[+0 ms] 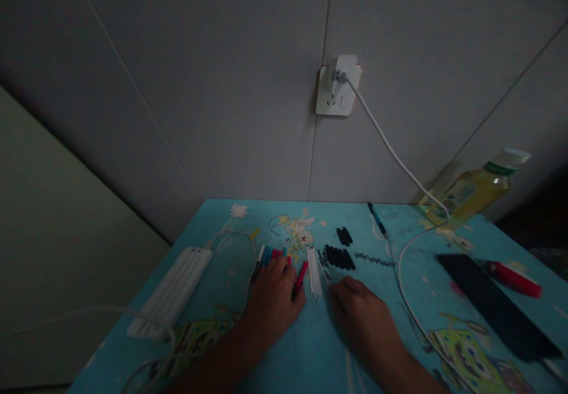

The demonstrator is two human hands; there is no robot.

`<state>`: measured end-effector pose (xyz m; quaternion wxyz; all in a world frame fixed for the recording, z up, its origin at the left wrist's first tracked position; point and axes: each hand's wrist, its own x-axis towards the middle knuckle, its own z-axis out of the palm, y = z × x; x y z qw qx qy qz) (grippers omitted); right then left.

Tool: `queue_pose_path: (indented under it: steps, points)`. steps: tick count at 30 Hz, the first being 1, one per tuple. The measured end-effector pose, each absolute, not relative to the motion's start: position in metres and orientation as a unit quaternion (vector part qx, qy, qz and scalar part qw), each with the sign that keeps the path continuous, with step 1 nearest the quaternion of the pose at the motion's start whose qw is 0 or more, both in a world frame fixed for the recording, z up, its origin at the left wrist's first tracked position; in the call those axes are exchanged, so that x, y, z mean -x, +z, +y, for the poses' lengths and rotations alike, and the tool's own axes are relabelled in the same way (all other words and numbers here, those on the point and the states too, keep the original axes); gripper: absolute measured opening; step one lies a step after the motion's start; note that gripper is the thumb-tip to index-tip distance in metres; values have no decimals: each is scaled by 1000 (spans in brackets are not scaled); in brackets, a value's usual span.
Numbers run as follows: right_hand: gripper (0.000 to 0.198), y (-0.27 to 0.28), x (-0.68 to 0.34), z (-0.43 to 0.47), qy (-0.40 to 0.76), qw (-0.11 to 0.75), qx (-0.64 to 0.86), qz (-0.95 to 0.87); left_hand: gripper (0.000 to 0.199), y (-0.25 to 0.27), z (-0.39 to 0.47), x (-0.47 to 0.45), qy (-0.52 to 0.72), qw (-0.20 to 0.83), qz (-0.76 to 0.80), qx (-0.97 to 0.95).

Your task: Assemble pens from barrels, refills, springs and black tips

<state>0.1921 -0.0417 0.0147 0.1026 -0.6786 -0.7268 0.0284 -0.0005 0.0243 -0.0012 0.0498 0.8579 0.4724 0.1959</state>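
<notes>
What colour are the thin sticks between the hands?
White. The thin sticks show best in the head view.

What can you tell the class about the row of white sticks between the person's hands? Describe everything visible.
The white sticks are slim, straight and plastic-looking, lying flat, side by side and roughly parallel, on the blue patterned tabletop, lengthwise away from the person. Fine tips seem to show at their near ends; the exact count is unclear. They lie between the left hand and right hand, with black pieces to their right. Neither hand visibly touches the row.
</notes>
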Motion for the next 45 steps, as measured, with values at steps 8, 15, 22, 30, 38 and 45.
queue_pose_path:
  steps: [8, 15, 22, 30, 38, 45]
  points:
    - [17, 10, -195, -42, 23, 136, 666, -733, 3, 3, 26, 2, 222, 76, 483, -844]
    - [37, 17, -196, -43, 36, 256, 615, -745, 5, 15, 26, 3, 248, 113, 400, -875]
    - [18, 12, -194, -41, 88, 240, 580, -773, 13, 25, 16, 0, 396, 279, 329, -811]
    - [12, 13, -182, -46, 211, 283, 532, -770, 22, 31, 7, 1, 451, 328, 299, -774]
    - [21, 11, -201, -39, 201, 350, 532, -744, 20, 28, 10, 2, 448, 269, 293, -801]
    - [29, 20, -223, -27, 141, 317, 516, -783, 24, 11, 16, 2, 327, 167, 313, -876]
